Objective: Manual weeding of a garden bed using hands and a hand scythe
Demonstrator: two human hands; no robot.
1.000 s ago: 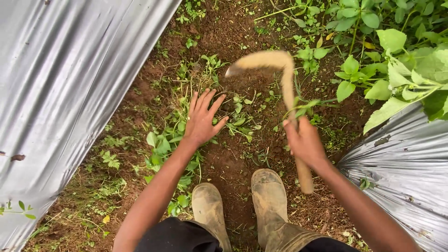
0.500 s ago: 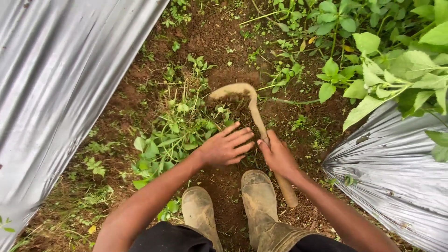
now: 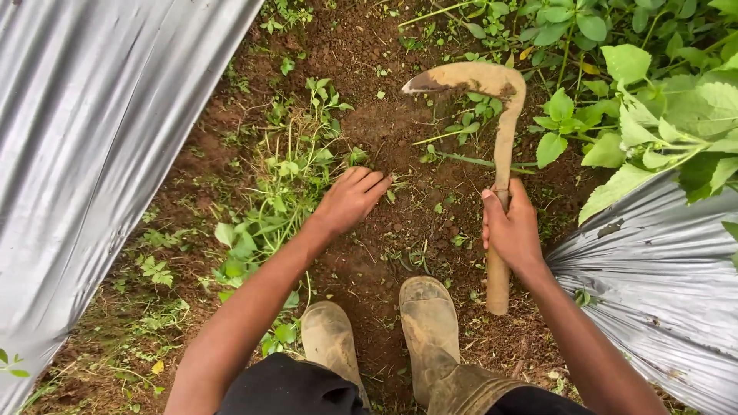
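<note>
The curved, hook-ended blade (image 3: 492,84) is dull metal, matt under a tan crust of dried mud; its pale round wooden handle (image 3: 498,280) looks smooth and worn. Two silvery plastic ground sheets (image 3: 92,131) are glossy and finely creased. The reddish-brown soil (image 3: 384,131) is crumbly and rough. The tan rubber boots (image 3: 427,323) are matt, caked with dirt.

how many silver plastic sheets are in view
2. One silver sheet fills the left side beside the left hand; the other lies lower right, near the right hand gripping the hoe.
</note>
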